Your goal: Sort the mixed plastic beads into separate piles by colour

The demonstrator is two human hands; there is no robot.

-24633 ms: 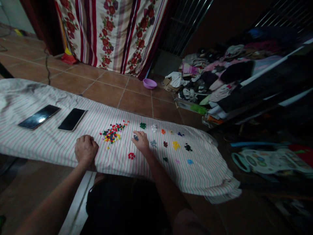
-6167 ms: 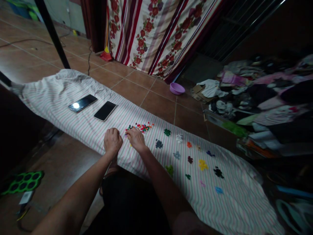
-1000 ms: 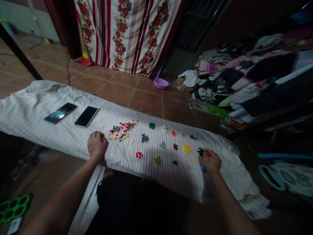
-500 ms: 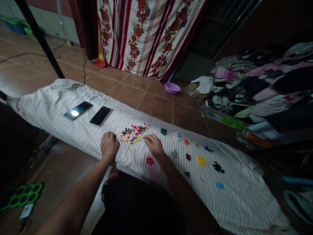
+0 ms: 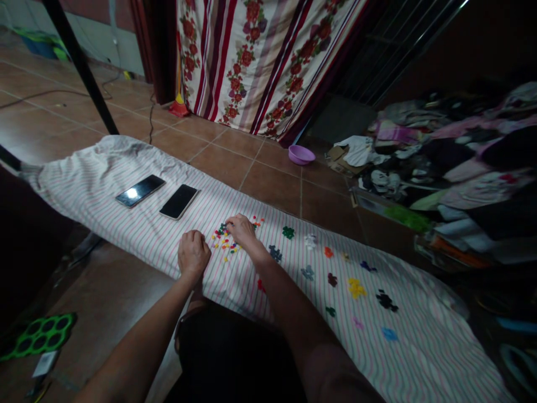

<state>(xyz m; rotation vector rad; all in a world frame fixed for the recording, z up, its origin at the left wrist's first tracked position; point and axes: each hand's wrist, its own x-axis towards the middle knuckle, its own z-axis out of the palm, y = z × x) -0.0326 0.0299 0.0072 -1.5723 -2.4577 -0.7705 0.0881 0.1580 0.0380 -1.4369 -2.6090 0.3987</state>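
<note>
A striped cloth (image 5: pixel 235 291) covers a long narrow surface. My right hand (image 5: pixel 241 228) is over the mixed pile of small coloured pieces (image 5: pixel 223 239), its fingers pinched down at the pile; anything between them is too small to make out. Just left of the pile, my left hand (image 5: pixel 193 253) rests curled on the cloth, its contents hidden. Single-colour clusters lie to the right, among them dark green (image 5: pixel 288 232), white (image 5: pixel 310 241), orange (image 5: pixel 328 252), dark grey-blue (image 5: pixel 275 253), yellow (image 5: pixel 356 288), black (image 5: pixel 386 300) and light blue (image 5: pixel 389 334). Red pieces (image 5: pixel 260 285) show beside my right forearm.
Two phones (image 5: pixel 141 190) (image 5: pixel 179 201) lie on the cloth at the left. Beyond it are a purple bowl (image 5: pixel 301 154) on the tiled floor, a flowered curtain (image 5: pixel 251 67) and heaped clothes (image 5: pixel 461 145). A green holder (image 5: pixel 42 336) is at the lower left.
My right hand has moved left and up, from the pile's right side to over it. The dark grey-blue cluster has come into sight. My left hand stays beside the pile; the view has shifted slightly.
</note>
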